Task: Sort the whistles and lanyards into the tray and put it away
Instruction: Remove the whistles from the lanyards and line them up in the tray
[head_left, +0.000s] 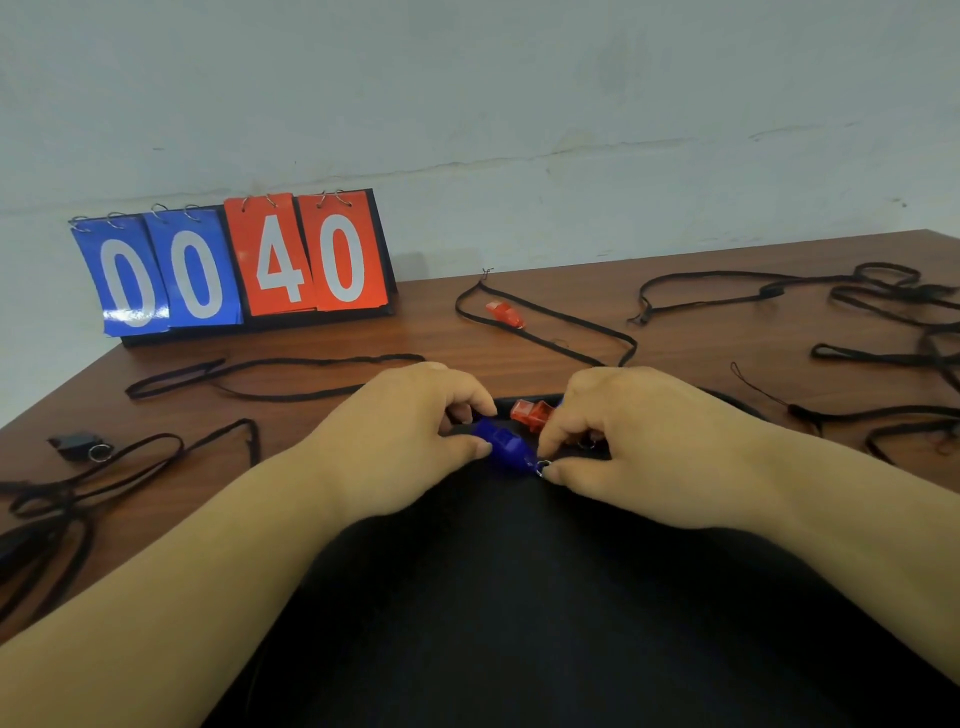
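Person, head view: two bare arms, something dark low in frame.
Left hand (405, 441) and right hand (649, 441) are uncovered, fingers and wrists alike. Nails are short and plain where the thumbs (480, 448) show them. Left forearm (182, 571) and right forearm (857, 519) are bare right out to the frame edges. Smooth matt black mass (519, 623) fills the space between the forearms, plain, with a rounded outline. Could be a garment on the torso, can't tell from this view.
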